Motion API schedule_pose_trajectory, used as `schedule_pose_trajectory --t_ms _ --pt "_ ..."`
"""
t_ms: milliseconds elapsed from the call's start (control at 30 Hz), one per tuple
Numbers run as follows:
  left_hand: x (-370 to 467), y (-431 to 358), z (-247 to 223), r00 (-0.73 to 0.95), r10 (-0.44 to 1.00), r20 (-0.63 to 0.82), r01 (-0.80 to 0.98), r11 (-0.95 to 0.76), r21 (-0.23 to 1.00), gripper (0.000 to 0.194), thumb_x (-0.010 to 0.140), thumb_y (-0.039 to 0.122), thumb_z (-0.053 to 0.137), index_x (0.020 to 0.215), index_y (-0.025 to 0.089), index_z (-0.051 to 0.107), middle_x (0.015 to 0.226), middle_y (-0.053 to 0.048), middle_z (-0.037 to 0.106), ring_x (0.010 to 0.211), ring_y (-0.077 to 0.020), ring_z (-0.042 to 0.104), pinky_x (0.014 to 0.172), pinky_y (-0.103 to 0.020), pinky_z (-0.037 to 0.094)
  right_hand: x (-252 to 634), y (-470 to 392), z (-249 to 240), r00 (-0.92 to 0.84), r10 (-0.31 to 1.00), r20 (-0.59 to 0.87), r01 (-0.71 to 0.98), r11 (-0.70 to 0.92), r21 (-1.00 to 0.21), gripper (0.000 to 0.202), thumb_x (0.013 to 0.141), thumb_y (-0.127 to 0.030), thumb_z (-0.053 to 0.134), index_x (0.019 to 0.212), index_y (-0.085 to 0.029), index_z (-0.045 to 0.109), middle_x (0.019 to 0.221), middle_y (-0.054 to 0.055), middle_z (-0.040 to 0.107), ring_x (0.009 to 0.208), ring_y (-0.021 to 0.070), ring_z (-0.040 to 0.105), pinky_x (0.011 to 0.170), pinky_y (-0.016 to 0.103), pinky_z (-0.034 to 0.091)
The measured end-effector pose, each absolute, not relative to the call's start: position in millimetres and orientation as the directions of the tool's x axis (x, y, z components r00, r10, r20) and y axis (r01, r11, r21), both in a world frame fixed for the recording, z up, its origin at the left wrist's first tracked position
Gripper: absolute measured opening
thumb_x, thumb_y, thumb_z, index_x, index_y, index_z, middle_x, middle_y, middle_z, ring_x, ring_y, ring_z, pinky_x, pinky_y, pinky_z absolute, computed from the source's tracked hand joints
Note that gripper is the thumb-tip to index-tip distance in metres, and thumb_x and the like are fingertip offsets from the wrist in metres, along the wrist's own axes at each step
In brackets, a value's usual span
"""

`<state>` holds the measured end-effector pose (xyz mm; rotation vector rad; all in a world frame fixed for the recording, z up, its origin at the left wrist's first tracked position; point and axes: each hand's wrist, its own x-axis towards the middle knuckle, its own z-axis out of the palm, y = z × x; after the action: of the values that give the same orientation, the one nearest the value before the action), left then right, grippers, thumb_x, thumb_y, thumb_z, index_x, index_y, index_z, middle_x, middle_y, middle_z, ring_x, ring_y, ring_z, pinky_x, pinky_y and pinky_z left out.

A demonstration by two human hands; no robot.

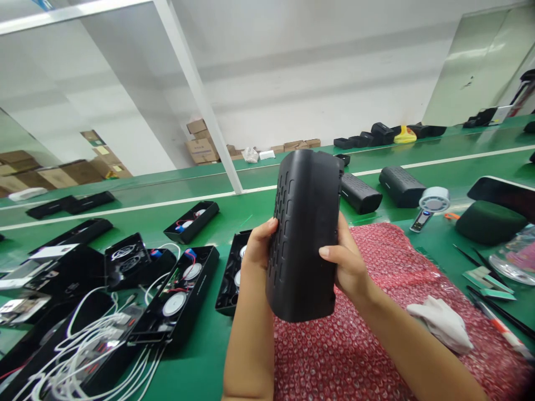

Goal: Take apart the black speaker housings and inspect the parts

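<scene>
The left hand (259, 243) and right hand (346, 260) hold a black casing (305, 239) upright between them, above red bubble wrap (334, 351). A white cloth (443, 323) lies on the wrap's right part; white cables (83, 356) tangle at near left.

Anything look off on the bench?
Just the white cables at left: tangled loosely across open black housings, which looks messy and could snag. The held black shell shows no visible damage.
</scene>
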<state>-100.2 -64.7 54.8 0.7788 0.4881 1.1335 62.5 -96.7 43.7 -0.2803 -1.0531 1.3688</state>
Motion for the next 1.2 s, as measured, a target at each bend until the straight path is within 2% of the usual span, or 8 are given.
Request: schedule_pose_trajectory --t_ms 133,267,333,567,733,867,1033,1200 --pt "-95.0 -72.1 63.6 0.347 0.938 0.028 -0.575 0.189 0.796 0.042 0.071 0.034 0.073 0.108 0.013 0.072 0.082 -0.006 0.077 0.085 -0.0293 0.075 0.08 -0.037 0.06 67.2 -95.2 43.6 -0.165 0.905 0.393 -0.662 0.194 -0.724 0.062 0.068 -0.02 0.066 0.128 -0.028 0.052 0.117 0.002 0.066 0.109 0.0262 0.062 0.099 0.046 0.05" --pt "-88.8 -73.3 66.1 0.319 0.948 -0.002 -0.549 0.186 0.815 0.044 0.067 0.037 0.078 0.102 0.011 0.073 0.072 -0.005 0.076 0.063 -0.0233 0.072 0.071 -0.033 0.061 71.0 -94.0 46.9 -0.169 0.936 0.308 -0.685 0.113 -0.72 0.062 0.065 -0.021 0.065 0.125 -0.026 0.053 0.112 0.003 0.068 0.106 0.0289 0.063 0.098 0.051 0.049" --pt "-87.2 -72.1 66.5 0.317 0.948 -0.017 -0.539 0.195 0.82 0.047 0.065 0.038 0.079 0.102 0.01 0.073 0.069 -0.005 0.075 0.058 -0.0229 0.071 0.068 -0.033 0.061 71.9 -93.0 48.1 -0.167 0.943 0.287 -0.679 0.101 -0.727 0.061 0.063 -0.021 0.065 0.123 -0.025 0.054 0.11 0.003 0.068 0.106 0.0295 0.063 0.098 0.051 0.049" --pt "-90.1 -68.7 63.7 0.336 0.942 -0.012 -0.539 0.203 0.818 0.046 0.065 0.038 0.08 0.101 0.01 0.073 0.073 -0.006 0.076 0.067 -0.0259 0.074 0.07 -0.033 0.062 71.2 -90.2 47.6 -0.155 0.954 0.257 -0.641 0.101 -0.761 0.06 0.061 -0.021 0.063 0.121 -0.025 0.054 0.111 0.003 0.067 0.104 0.029 0.062 0.097 0.05 0.049" --pt "-96.1 -64.8 57.3 0.411 0.911 0.032 -0.542 0.215 0.812 0.042 0.075 0.037 0.073 0.108 0.011 0.073 0.077 -0.007 0.077 0.081 -0.0296 0.075 0.08 -0.037 0.062 70.8 -90.7 46.5 -0.158 0.95 0.271 -0.628 0.116 -0.769 0.059 0.064 -0.021 0.062 0.122 -0.025 0.053 0.112 0.003 0.068 0.104 0.0288 0.063 0.097 0.049 0.05" --pt "-97.9 -63.2 54.9 0.42 0.907 0.016 -0.547 0.239 0.803 0.04 0.075 0.037 0.072 0.105 0.009 0.074 0.077 -0.009 0.077 0.076 -0.0291 0.075 0.08 -0.038 0.062 70.9 -90.0 44.2 -0.152 0.941 0.304 -0.608 0.153 -0.779 0.056 0.066 -0.021 0.062 0.122 -0.026 0.055 0.109 0.003 0.067 0.103 0.028 0.062 0.096 0.048 0.05" --pt "-98.9 -62.4 54.3 0.388 0.921 -0.042 -0.538 0.263 0.801 0.04 0.075 0.037 0.072 0.104 0.01 0.074 0.079 -0.009 0.078 0.079 -0.0301 0.075 0.078 -0.038 0.062 70.7 -90.2 44.1 -0.147 0.942 0.3 -0.615 0.151 -0.774 0.056 0.067 -0.019 0.062 0.122 -0.027 0.056 0.108 0.002 0.067 0.103 0.0263 0.062 0.097 0.046 0.05" --pt "-100.7 -60.0 54.4 0.402 0.914 -0.06 -0.534 0.287 0.796 0.035 0.075 0.038 0.072 0.094 0.009 0.076 0.075 -0.008 0.077 0.068 -0.0265 0.074 0.07 -0.035 0.062 69.6 -90.7 46.6 -0.153 0.937 0.314 -0.605 0.163 -0.779 0.054 0.069 -0.021 0.064 0.122 -0.026 0.056 0.11 0.002 0.067 0.105 0.0266 0.062 0.1 0.047 0.049"
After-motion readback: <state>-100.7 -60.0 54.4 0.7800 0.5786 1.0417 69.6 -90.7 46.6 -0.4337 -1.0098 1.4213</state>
